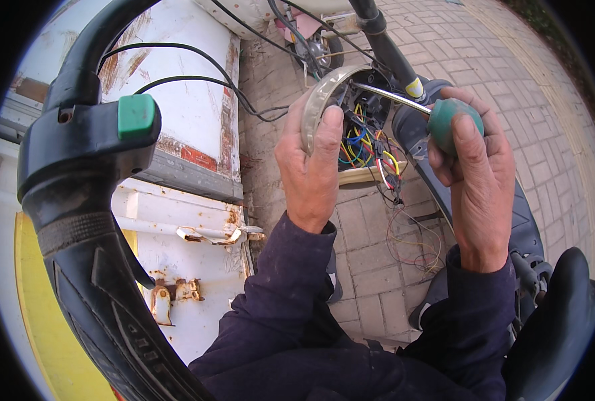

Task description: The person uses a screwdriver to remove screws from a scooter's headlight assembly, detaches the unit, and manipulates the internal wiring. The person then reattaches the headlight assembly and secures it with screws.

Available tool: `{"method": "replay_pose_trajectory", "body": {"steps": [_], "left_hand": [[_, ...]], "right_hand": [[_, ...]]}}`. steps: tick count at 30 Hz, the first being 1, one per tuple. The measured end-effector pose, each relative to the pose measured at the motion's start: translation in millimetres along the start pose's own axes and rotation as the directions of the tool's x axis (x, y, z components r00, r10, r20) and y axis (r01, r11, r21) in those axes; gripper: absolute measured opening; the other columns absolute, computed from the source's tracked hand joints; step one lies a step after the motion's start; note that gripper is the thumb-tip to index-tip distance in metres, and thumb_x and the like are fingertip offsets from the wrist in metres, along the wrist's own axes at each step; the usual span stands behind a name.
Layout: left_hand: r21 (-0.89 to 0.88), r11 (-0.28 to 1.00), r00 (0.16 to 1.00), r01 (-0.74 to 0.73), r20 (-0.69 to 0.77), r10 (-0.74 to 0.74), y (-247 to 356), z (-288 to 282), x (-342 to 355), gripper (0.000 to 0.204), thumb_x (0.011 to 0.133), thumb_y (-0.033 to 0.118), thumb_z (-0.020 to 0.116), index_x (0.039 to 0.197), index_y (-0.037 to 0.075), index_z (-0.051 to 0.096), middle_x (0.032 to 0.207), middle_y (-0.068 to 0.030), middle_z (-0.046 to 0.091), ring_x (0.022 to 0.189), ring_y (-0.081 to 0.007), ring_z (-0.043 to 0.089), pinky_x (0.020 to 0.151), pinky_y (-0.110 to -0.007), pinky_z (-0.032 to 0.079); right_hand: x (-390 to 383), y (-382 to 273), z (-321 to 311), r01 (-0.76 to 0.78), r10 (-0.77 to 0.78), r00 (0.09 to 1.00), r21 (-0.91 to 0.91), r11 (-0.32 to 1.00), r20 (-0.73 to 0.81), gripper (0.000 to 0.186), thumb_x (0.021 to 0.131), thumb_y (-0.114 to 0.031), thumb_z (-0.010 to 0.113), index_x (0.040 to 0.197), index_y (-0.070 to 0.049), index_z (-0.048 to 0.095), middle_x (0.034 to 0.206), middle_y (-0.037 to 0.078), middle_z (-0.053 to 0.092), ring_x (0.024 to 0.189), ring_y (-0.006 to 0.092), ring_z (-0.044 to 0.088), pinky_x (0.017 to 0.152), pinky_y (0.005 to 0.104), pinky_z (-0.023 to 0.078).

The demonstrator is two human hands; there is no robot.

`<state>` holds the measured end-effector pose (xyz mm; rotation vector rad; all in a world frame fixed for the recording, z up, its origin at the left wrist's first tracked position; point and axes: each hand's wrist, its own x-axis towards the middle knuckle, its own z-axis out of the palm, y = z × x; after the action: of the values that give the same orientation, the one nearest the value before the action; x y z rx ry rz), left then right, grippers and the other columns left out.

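My left hand point(311, 164) is closed around the pale rim of a round headlight point(315, 107), tilted so its dark inside faces right. Its thumb presses along the edge. In my right fist is a screwdriver point(450, 121) with a bulbous green handle. The thin steel shaft points left into the upper part of the headlight's back; the exact spot where the tip rests is too small to tell. A tangle of wires point(371, 144), yellow, blue, red, white and black, hangs out between my hands.
A black handlebar with a grip point(103, 281) and green switch button point(136, 116) curves along the left. Behind it stands a rusty white metal panel point(177, 227). Black cables point(194, 79) cross above. Right are a black scooter frame point(521, 214) and another grip point(558, 321), over brick paving point(371, 250).
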<state>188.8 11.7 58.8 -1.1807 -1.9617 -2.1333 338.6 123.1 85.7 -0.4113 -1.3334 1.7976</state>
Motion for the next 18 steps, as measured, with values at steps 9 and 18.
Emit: {"method": "replay_pose_trajectory", "body": {"steps": [9, 18], "left_hand": [[0.003, 1.0, 1.0, -0.019, 0.007, 0.019, -1.3, -0.9, 0.9, 0.05, 0.102, 0.037, 0.065, 0.13, -0.004, 0.064, 0.118, -0.01, 0.069, 0.107, -0.0153, 0.062, 0.097, -0.03, 0.048], [0.005, 1.0, 1.0, -0.012, 0.003, 0.012, 2.7, 0.4, 0.3, 0.05, 0.103, 0.037, 0.064, 0.132, -0.003, 0.063, 0.118, -0.0099, 0.069, 0.107, -0.015, 0.062, 0.097, -0.031, 0.048]], "right_hand": [[0.9, 1.0, -0.1, -0.013, 0.015, 1.0, 0.052, 0.999, -0.025, 0.055, 0.097, -0.041, 0.074, 0.128, 0.002, 0.058, 0.086, 0.003, 0.06, 0.07, 0.0049, 0.052, 0.058, 0.0191, 0.037], [2.3, 2.5, -1.2, -0.008, 0.009, 1.0, 0.035, 0.999, -0.017, 0.056, 0.097, -0.04, 0.074, 0.128, 0.003, 0.058, 0.088, 0.003, 0.06, 0.07, 0.0045, 0.052, 0.058, 0.0188, 0.037]]}}
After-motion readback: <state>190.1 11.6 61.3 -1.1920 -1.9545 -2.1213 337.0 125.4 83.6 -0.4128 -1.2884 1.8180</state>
